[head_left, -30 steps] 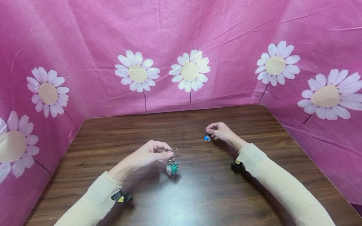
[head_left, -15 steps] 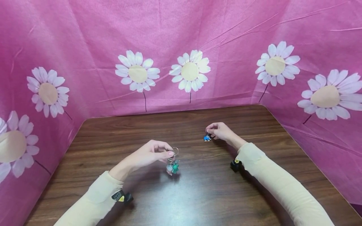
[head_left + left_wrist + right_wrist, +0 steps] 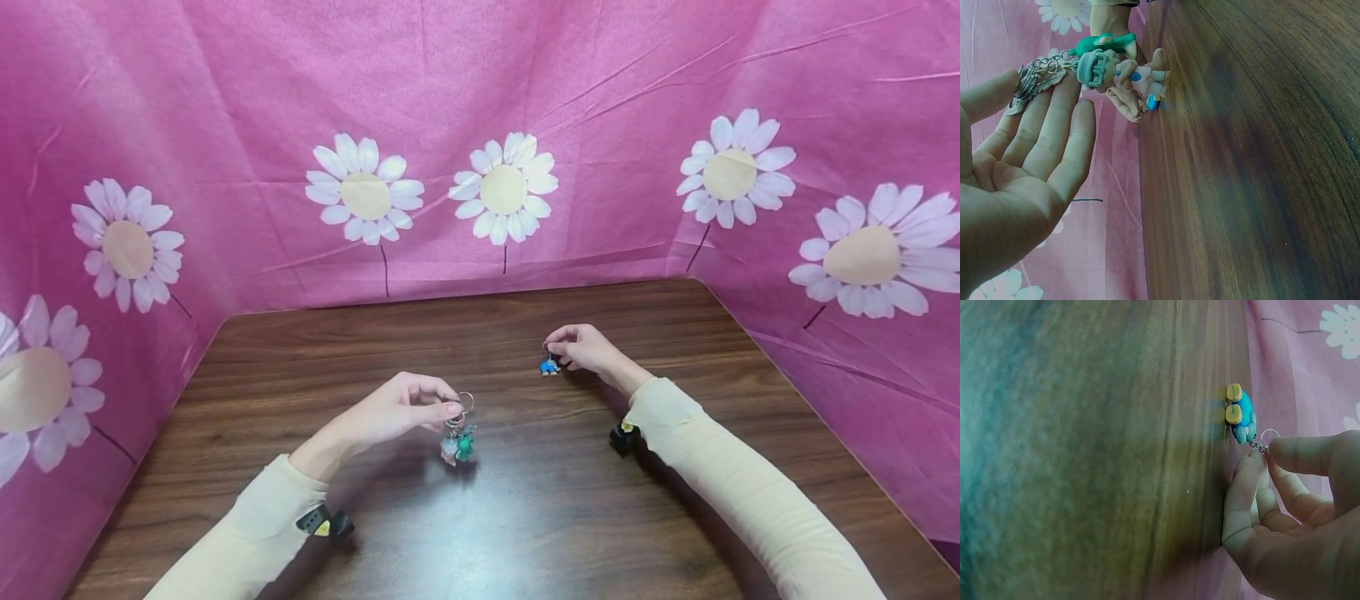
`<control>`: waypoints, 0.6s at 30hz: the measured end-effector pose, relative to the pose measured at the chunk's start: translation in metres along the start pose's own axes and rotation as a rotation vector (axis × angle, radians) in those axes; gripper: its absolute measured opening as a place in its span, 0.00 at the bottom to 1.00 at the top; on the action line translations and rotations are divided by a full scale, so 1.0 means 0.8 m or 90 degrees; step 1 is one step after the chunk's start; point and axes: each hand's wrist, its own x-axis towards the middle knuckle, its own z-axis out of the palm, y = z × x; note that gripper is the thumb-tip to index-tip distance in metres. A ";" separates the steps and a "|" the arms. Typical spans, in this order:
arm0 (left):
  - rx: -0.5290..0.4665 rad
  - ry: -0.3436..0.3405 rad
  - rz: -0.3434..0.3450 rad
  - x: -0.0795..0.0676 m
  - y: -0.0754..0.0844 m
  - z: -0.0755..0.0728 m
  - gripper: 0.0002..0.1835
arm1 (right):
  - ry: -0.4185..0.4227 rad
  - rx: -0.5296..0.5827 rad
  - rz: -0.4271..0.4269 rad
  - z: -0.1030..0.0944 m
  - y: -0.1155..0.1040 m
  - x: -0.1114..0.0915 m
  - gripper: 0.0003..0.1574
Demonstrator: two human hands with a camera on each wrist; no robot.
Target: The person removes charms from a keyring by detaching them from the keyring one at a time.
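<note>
In the head view my left hand (image 3: 401, 408) is held over the table left of centre, pinching the metal rings of a bunch of keychains between thumb and fingers. From it hang a green figure (image 3: 465, 447) and a pale pink figure (image 3: 1132, 75) with a teal cap; a silvery metal piece (image 3: 1032, 86) lies at the fingertips. Farther off to the right, my right hand (image 3: 588, 348) pinches the small ring of a blue keychain (image 3: 550, 367). Its charm (image 3: 1244, 415) has yellow feet, which are at or just above the tabletop; I cannot tell which.
The dark wood-grain table (image 3: 525, 517) spreads under both arms. Pink cloth (image 3: 592, 225) printed with white daisies stands around its back and sides. A black wrist device (image 3: 326, 523) is strapped under the left sleeve, and another black device (image 3: 624, 437) under the right.
The figures hanging from my left hand have turned slightly, showing more of the pale pink one. Both hands have stayed almost still.
</note>
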 end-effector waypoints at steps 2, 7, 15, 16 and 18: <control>0.001 0.000 0.000 0.000 0.000 0.000 0.11 | -0.001 -0.002 -0.002 0.000 0.000 0.000 0.15; 0.002 -0.003 -0.004 0.000 0.000 0.000 0.12 | 0.000 -0.005 0.007 -0.001 0.000 0.000 0.15; 0.004 -0.002 -0.002 0.000 0.000 0.000 0.12 | 0.005 -0.019 0.019 -0.005 -0.004 0.002 0.14; 0.007 -0.002 -0.003 0.000 0.000 0.000 0.12 | 0.003 -0.019 0.021 -0.005 -0.005 0.002 0.15; 0.013 -0.002 -0.002 0.000 0.000 0.000 0.13 | -0.001 -0.017 0.026 -0.004 -0.005 0.002 0.15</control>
